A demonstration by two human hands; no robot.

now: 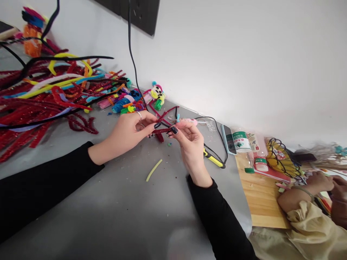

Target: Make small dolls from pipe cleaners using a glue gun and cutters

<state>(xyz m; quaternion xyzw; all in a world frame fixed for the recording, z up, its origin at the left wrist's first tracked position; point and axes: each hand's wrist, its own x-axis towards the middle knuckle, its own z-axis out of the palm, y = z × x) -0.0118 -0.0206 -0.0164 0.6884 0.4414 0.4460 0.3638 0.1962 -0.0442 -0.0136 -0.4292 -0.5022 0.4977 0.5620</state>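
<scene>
Between both hands, above the grey table mat (119, 209), is a dark red pipe cleaner (161, 131), bent and folded. My left hand (137, 126) pinches its left part between thumb and forefinger. The thumb and fingers of my right hand (189, 141) are closed on its right end. Behind the hands lie more red pipe cleaner strands and a pair of pink-handled pliers or scissors (189, 121), whose tips are partly hidden. A short pale green piece of pipe cleaner (154, 170) rests on the mat in front of the hands.
A large pile of pipe cleaners (40, 97) spreads at left, beside several small fuzzy figures (155, 94). A yellow-and-black tool (214, 159) with a cord, a phone (229, 140) and plastic bottles (242, 144) stand right. Another person's hands (320, 182) work far right.
</scene>
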